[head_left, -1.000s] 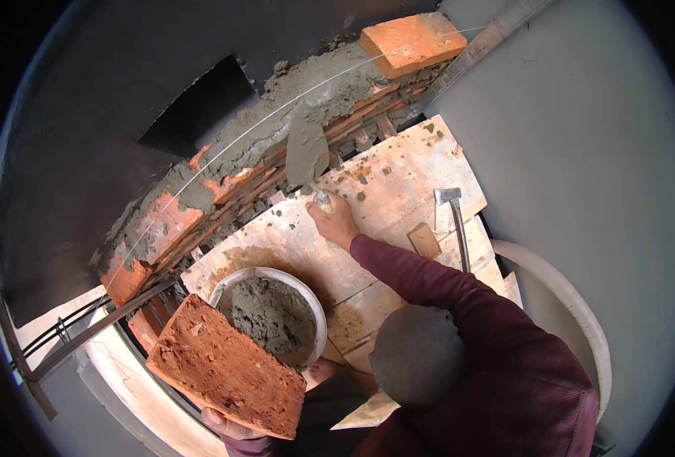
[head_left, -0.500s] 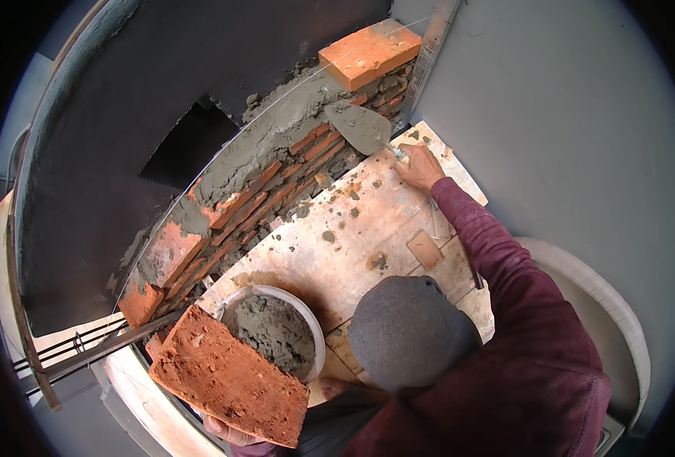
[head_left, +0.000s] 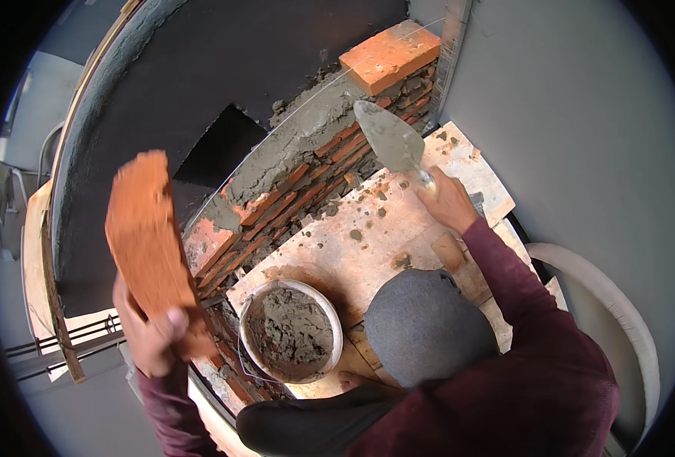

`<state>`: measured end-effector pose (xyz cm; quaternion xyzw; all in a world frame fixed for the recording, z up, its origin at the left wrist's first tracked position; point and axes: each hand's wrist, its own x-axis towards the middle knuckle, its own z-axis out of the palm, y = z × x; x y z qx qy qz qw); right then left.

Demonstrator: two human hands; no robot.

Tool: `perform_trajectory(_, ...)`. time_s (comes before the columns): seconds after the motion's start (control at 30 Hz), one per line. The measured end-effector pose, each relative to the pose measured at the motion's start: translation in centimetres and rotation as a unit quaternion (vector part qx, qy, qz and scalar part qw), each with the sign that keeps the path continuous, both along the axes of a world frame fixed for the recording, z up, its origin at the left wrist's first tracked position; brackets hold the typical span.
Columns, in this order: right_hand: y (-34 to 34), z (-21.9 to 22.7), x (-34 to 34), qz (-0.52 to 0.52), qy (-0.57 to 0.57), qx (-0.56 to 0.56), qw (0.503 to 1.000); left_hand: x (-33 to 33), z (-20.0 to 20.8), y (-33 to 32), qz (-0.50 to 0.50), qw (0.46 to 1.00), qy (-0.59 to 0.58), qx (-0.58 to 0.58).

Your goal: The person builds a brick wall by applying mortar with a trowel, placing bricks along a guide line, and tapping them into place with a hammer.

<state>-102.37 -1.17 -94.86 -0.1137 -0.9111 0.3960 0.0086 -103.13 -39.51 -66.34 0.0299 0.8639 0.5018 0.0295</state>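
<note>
A reddish-orange brick (head_left: 151,240) is raised on the left, tilted up on end and slightly blurred. My left hand (head_left: 155,331) is closed round its lower end, thumb across the near face. On the right, my right hand (head_left: 446,199) grips the handle of a pointed trowel (head_left: 391,137). Its blade carries a thin grey smear of mortar and is held over the edge of the low brick wall (head_left: 337,152). Wet mortar (head_left: 299,129) is spread along the wall's top. One orange brick (head_left: 391,55) sits on the wall's far end, beneath a taut string line.
A white bucket (head_left: 336,324) of grey mortar stands below the wall. Splattered boards (head_left: 368,228) cover the floor. A dark panel (head_left: 276,46) lies beyond the wall, and a grey wall (head_left: 566,137) rises at right. A grey cloth-covered rounded shape (head_left: 429,327) partly blocks the boards.
My left hand has lifted the brick up and leftward, away from in front of the bucket, turning it on end. The trowel has come off the mortar, its blade now pointing up and away.
</note>
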Motion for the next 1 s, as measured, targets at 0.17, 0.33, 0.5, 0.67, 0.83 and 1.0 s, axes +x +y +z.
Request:
perform_trajectory(0.17, 0.7, -1.0, 9.7, 0.067, -0.11, -0.036, 0.991, -13.1, 1.2, 5.8, -0.143, 0.971, 0.173, -0.079)
perform_trajectory(0.33, 0.6, -1.6, 13.8, 0.111, -0.161, -0.041, 0.98, -18.7, -2.6, 8.7, -0.19, 0.963, 0.156, -0.11)
perform_trajectory(0.5, 1.9, -3.0, 14.8, 0.129, -0.181, -0.021, 0.975, -20.7, -6.8, 10.4, -0.188, 0.959, 0.166, -0.134)
perform_trajectory(0.67, 2.4, -3.5, 14.3, 0.16, -0.173, 0.005, 0.972, -21.3, -7.9, 11.2, -0.2, 0.927, 0.209, -0.238)
perform_trajectory(0.83, 2.0, -5.2, 14.6, 0.172, -0.134, 0.012, 0.976, -21.7, -8.8, 12.1, -0.207, 0.926, 0.189, -0.253)
perform_trajectory(1.0, 1.7, -5.2, 14.5, 0.172, -0.159, 0.031, 0.972, -22.0, -9.0, 12.7, -0.24, 0.907, 0.19, -0.289)
